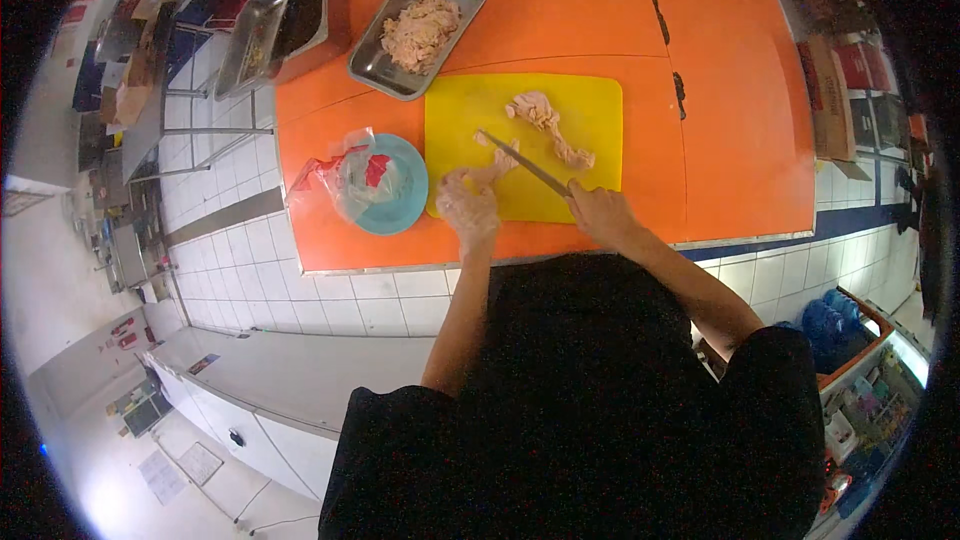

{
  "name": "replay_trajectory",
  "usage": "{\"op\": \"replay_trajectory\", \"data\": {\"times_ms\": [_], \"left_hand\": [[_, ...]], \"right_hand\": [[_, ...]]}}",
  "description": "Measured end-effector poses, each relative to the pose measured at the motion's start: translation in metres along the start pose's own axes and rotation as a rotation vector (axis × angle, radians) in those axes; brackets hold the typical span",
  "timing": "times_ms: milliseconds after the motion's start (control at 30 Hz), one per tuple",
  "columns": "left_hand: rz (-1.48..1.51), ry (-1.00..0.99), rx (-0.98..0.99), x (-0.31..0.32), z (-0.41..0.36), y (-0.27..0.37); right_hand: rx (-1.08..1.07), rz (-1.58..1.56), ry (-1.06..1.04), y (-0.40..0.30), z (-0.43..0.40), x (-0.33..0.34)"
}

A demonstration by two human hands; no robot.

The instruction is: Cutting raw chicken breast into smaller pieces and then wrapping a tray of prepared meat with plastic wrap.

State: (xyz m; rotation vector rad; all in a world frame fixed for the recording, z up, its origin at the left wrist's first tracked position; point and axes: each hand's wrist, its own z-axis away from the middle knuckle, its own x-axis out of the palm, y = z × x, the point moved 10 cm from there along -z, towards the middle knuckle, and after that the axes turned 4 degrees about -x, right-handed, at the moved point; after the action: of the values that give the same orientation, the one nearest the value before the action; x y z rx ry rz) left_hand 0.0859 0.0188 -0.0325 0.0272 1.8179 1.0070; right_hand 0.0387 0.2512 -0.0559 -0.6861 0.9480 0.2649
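My left hand [469,210], in a clear plastic glove, presses a pale piece of meat [504,160] onto the yellow cutting board [454,109]. A kitchen knife [529,165] is gripped by its handle in my bare right hand [606,216]. Its blade slants up and left across that piece, with a small cut bit [480,136] by the tip. Farther back on the board lies a longer, crumpled strip of similar meat [551,124], apart from both hands. The fingertips of my left hand are partly hidden by the glove and blur.
Beyond the board's far left corner, a steel tray [364,67] holds a heap of shredded meat [421,31]. A light-blue plate [409,199] with a red-and-clear plastic bag [352,180] stands left of the board. A deep steel container [311,22] sits at the orange table's [742,127] left edge.
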Motion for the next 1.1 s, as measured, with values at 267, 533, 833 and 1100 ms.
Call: {"op": "replay_trajectory", "data": {"times_ms": [267,533,833,1100], "left_hand": [[-0.127,-0.143,0.394,0.05,0.011,0.009],[-0.133,-0.357,0.331,0.075,0.0,0.007],[-0.116,-0.303,0.236,0.063,-0.002,-0.014],[0.05,-0.272,0.278,0.04,0.0,0.015]], "right_hand": [[-0.071,0.143,-0.007,0.0,-0.034,0.036],[-0.137,0.076,0.226,-0.049,-0.113,0.02],[0.005,0.131,-0.096,0.018,0.021,0.056],[0.047,0.015,0.061,0.007,-0.062,0.045]]}}
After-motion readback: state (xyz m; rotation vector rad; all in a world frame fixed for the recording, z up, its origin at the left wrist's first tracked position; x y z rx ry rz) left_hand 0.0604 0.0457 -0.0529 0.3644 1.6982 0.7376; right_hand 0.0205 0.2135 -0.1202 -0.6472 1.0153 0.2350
